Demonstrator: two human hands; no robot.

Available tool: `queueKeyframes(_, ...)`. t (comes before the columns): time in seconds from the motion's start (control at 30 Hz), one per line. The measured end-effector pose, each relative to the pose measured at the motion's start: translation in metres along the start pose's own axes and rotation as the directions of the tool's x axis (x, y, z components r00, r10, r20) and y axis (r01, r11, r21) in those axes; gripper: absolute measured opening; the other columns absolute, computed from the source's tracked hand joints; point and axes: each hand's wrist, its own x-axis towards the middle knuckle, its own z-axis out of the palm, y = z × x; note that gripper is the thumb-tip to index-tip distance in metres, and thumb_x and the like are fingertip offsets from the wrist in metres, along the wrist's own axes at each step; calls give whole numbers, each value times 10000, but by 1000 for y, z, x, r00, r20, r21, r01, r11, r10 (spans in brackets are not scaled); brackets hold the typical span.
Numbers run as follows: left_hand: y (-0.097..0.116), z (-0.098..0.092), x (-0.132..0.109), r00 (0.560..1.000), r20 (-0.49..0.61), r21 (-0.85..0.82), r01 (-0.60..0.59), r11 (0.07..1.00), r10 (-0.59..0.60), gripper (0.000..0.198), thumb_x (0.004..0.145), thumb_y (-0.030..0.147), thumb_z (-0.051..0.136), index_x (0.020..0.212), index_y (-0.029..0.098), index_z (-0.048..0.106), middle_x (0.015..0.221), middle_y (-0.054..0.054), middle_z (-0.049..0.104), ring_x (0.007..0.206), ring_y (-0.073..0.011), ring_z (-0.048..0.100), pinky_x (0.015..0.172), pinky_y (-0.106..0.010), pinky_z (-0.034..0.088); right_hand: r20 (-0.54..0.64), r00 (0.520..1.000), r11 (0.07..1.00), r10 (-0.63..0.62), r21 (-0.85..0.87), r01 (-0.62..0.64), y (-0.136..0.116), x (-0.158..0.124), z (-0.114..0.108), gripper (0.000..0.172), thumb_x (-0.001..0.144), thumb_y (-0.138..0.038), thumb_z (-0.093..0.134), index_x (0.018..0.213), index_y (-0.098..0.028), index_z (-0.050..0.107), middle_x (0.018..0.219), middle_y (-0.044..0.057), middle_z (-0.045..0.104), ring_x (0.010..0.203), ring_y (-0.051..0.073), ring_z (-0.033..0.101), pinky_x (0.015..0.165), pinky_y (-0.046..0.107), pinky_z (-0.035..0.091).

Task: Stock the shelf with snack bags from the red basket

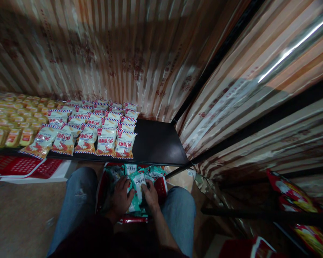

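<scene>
Striped foil covers the walls behind a black shelf with rows of red-and-white snack packets. Near, between the knees, a red basket holds teal packets. The right hand grips one upright teal packet. The left hand curls against its other side; whether it grips, I cannot tell.

Both arms reach down in front of the body, the hands close side by side. The left hand lies palm down with fingers spread. The right hand is palm down too, its fingers curled in a pinch.
</scene>
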Motion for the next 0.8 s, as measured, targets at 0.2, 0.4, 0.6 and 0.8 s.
queueKeyframes(0.2, 14, -5, 13, 1000, -17, -35, 25, 999, -26, 370, 870, 321, 493, 1192, 151, 564, 1266, -143, 585, 1320, -321, 391, 1071, -551, 330, 5, 999, 980, -44, 195, 43, -3, -5, -5, 597, 700, -398, 608, 1237, -166, 491, 1106, 87, 668, 966, 222, 647, 878, 319, 477)
queueKeyframes(0.4, 28, -8, 25, 999, 26, -152, 45, 987, -41, 409, 887, 330, 473, 1250, 145, 506, 1305, -149, 560, 1253, -267, 491, 1007, -465, 443, 58, 991, 927, -119, 363, 90, -7, -12, -15, 556, 690, -426, 660, 1165, -150, 570, 1097, 89, 682, 1033, 250, 617, 939, 361, 458)
queueKeyframes(0.6, 47, -31, 43, 995, 92, -319, 77, 945, -50, 432, 900, 337, 453, 1291, 153, 458, 1263, -131, 594, 1181, -219, 559, 983, -391, 471, 82, 979, 834, -187, 541, 114, -36, -23, -30, 522, 737, -460, 630, 1161, -169, 541, 1065, 76, 690, 999, 222, 634, 902, 313, 479)
queueKeyframes(0.8, 77, -50, 58, 953, 281, -669, 281, 688, -116, 507, 902, 401, 459, 1354, 182, 382, 1348, -117, 530, 1233, -208, 512, 1036, -367, 411, -138, 980, 860, -141, 474, 191, -53, -27, -44, 518, 753, -566, 574, 1088, -171, 599, 1079, 81, 683, 1015, 243, 617, 859, 316, 496)
